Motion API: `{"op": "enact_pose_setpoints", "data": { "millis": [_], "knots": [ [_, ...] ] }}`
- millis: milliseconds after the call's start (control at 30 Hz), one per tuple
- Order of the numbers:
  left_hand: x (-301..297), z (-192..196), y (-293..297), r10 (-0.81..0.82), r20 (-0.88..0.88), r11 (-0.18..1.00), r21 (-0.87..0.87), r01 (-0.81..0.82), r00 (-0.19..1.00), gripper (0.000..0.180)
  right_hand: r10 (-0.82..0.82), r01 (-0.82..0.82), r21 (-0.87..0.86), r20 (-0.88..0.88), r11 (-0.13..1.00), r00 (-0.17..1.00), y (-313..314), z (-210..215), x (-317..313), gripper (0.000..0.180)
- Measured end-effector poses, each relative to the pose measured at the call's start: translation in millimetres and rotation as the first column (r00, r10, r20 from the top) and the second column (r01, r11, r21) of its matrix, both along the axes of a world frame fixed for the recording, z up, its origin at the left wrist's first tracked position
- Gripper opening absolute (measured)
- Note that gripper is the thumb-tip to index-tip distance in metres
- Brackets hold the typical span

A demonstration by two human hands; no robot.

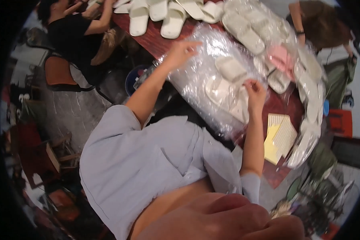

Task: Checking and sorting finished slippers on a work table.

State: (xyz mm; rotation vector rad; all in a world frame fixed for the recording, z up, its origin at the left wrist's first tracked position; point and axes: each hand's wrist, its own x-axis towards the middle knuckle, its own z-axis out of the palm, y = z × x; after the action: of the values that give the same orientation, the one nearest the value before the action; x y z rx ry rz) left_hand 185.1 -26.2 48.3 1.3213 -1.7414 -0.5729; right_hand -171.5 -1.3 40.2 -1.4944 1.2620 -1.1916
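My left hand [184,54] is over the far left part of a stack of clear plastic bags [212,44], fingers apart, with nothing visible in them. To the right, my right hand [256,94] is pinched at the edge of a clear bag, beside a pair of white slippers. One white slipper [230,69] lies above the other white slipper [220,90], which is seen through shiny plastic. Glare and folds in the film hide how far the pair sits inside the bag.
Loose white slippers [174,22] are heaped at the far edge of the dark red table [284,106]. Bagged slippers [244,34] curve along the right side, near a pink pair [282,58]. Yellow paper sheets [278,136] lie near the right corner. Co-workers [74,36] are across the table.
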Motion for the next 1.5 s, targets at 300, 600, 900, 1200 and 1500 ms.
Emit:
{"op": "enact_pose_setpoints", "data": {
  "millis": [300,600,900,1200,1500],
  "knots": [
    [31.0,-12.0,6.8,0.027,0.135,0.99,0.132,-0.045,0.99,0.043,-0.082,0.045,0.076,0.618,0.996,0.782,4.4,21.9,-59.7,0.015],
    [26.1,49.0,15.4,-0.008,0.488,1.0,0.023,-0.004,0.873,0.046,-0.019,0.01,0.022,0.476,1.0,0.879,46.8,-15.2,-47.8,0.029],
    [-51.9,89.2,-18.9,-0.298,0.6,0.918,-0.032,0.394,0.742,0.049,0.323,-0.59,-0.093,-0.763,0.802,0.56,22.3,-1.1,-30.8,0.03],
    [-69.8,-21.1,-32.4,-0.325,0.613,0.942,0.148,0.3,0.72,0.073,0.33,-0.688,-0.201,-0.762,0.698,0.557,-29.6,-46.8,12.3,0.042],
    [-68.2,-67.3,-19.2,-0.131,0.591,0.962,-0.118,0.246,0.796,0.078,0.176,-0.384,-0.004,-0.885,0.923,0.432,14.9,-30.0,-21.3,0.027]
  ]
}}
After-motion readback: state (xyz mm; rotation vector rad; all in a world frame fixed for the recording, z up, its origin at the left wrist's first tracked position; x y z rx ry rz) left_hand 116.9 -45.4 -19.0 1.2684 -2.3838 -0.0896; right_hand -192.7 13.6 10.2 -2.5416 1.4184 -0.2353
